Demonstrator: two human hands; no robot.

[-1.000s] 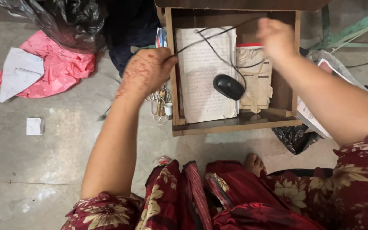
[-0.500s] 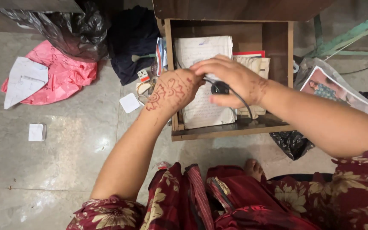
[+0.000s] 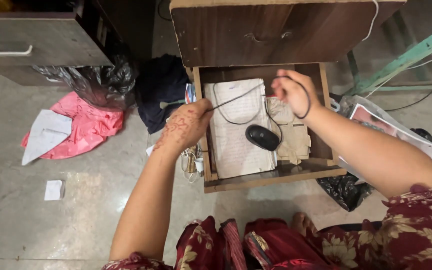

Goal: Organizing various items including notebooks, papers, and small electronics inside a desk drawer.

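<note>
We see a polished grey stone floor (image 3: 76, 200) with soft glare. A dark wooden cabinet with a white handle (image 3: 36, 50) stands upper left; a green metal frame (image 3: 401, 60) stands upper right.

The mouse (image 3: 262, 137) is glossy black, and its cord (image 3: 236, 99) is black too. It lies on off-white, yellowed papers (image 3: 236, 135) in a dark brown wooden drawer (image 3: 271, 176). The left hand (image 3: 186, 127) carries reddish-brown henna tracery — swirls and dots. The dress (image 3: 416, 235) is maroon with beige flowers (large blooms, pale leaves). On the grey, shiny floor (image 3: 51, 230) lie a pink bag (image 3: 88, 127) with white paper (image 3: 46, 134) on it, a black plastic bag (image 3: 101, 80) and a navy cloth (image 3: 161, 90) — all plain, unpatterned.
</note>
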